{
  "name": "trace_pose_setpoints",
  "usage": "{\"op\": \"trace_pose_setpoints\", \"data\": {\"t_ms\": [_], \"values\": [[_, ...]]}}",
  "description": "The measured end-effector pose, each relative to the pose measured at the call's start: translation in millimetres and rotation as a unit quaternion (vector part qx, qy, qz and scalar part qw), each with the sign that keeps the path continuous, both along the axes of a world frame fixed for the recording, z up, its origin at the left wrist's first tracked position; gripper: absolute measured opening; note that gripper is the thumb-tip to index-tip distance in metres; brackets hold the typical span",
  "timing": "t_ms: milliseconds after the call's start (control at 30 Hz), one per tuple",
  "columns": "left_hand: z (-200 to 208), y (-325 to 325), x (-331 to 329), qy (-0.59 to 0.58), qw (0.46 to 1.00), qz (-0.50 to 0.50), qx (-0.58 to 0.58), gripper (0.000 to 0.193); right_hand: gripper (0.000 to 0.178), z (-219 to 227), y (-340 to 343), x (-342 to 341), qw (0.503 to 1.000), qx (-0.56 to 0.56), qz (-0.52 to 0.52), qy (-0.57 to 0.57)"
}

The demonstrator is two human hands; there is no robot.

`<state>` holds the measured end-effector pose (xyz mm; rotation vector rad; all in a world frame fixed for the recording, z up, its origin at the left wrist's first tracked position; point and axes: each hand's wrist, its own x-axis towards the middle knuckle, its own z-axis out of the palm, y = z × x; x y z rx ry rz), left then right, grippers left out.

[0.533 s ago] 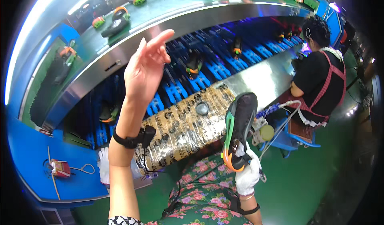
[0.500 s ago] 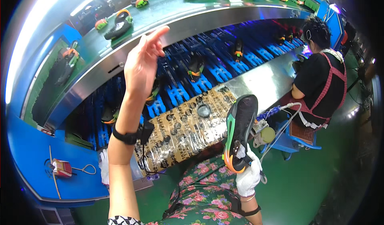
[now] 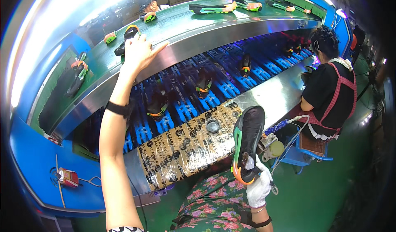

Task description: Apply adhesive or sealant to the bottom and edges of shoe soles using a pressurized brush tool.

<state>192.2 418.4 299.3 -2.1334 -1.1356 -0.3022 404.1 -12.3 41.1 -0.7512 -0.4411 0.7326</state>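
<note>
My bare left hand [image 3: 139, 54] is over the green conveyor belt, at a dark shoe [image 3: 131, 32] with an orange edge. Its thumb sticks out to the right, and its other fingers bend at the shoe, partly hidden; I cannot tell whether they touch it. In a white glove, my right hand [image 3: 259, 190] grips the heel end of a black shoe [image 3: 250, 129], which points toe away from me. Green and orange run along that shoe's left side, and something whitish and shiny shows in its opening. A grey loop [image 3: 274, 187] sticks out beside the glove.
Below the belt [image 3: 173, 17] runs a rack of blue holders [image 3: 227, 87] carrying several shoes. A ledge covered in patterned brown tape [image 3: 185, 149] holds a small round dish [image 3: 213, 126]. A co-worker [image 3: 330, 79] sits at the right near a blue stand [image 3: 299, 149] with a hose.
My left hand has moved up and left, from above the metal rim to the shoe on the belt. The right hand still holds its shoe in nearly the same place.
</note>
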Motion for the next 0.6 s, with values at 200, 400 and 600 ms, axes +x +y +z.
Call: {"op": "trace_pose_setpoints", "data": {"t_ms": [200, 400, 600], "values": [[-1.7, -42.7, -27.5, -0.091, 0.995, -0.011, 0.035, 0.049, 0.038, 0.9, -7.0, 5.7, 1.000, -0.001, 0.009, -0.006], [-86.3, -144.8, -16.9, -0.493, 0.785, -0.291, -0.234, 0.013, 0.043, 3.6, -2.0, 10.8, 0.999, 0.002, 0.038, 0.036], [-188.2, -273.1, 24.2, -0.485, 0.662, -0.387, -0.420, 0.029, 0.039, 7.3, 7.2, 4.8, 0.992, 0.018, 0.070, 0.102]]}}
